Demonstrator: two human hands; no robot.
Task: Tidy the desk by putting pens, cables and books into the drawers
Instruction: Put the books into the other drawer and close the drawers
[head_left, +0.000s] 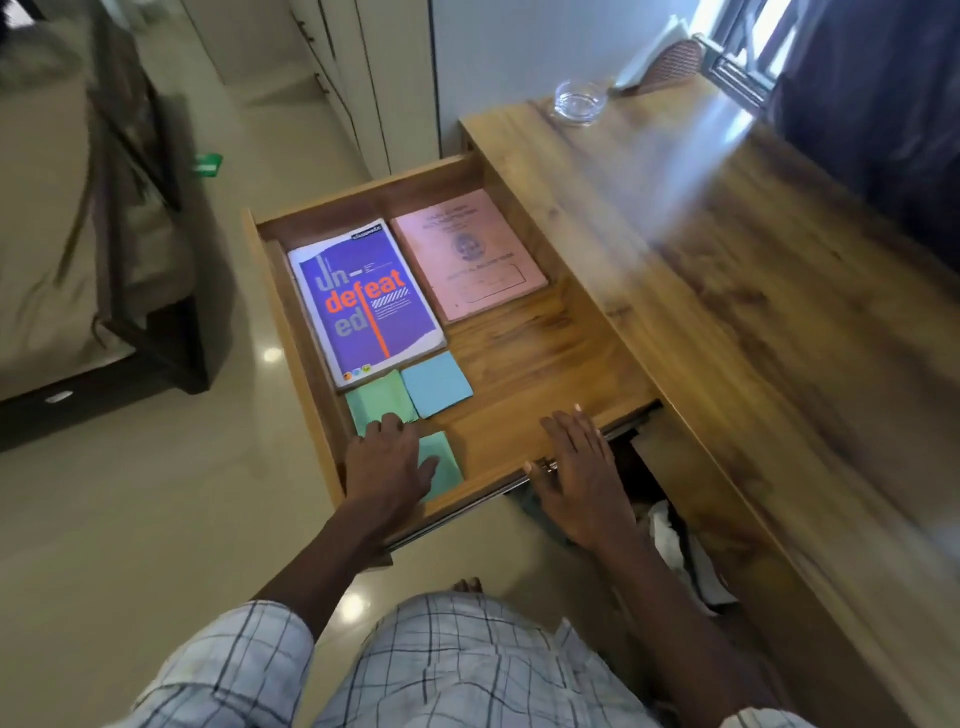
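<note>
A wooden drawer (524, 358) stands pulled out from the desk (727, 270). Inside lie a purple book (366, 301) with orange lettering and a pink booklet (467, 254) side by side. Below them sit a blue pad (436, 382) and two green pads (376, 397), (441, 462). My left hand (387, 462) rests flat, fingers apart, on the green pads at the drawer's near left corner. My right hand (576, 478) lies flat over the drawer's near side wall, fingers spread, holding nothing.
A glass ashtray (579, 101) stands at the far end of the desk top. Under the desk, below the drawer, is a dark opening with white crumpled material (670, 540). A bed frame (130, 218) stands to the left across the tiled floor.
</note>
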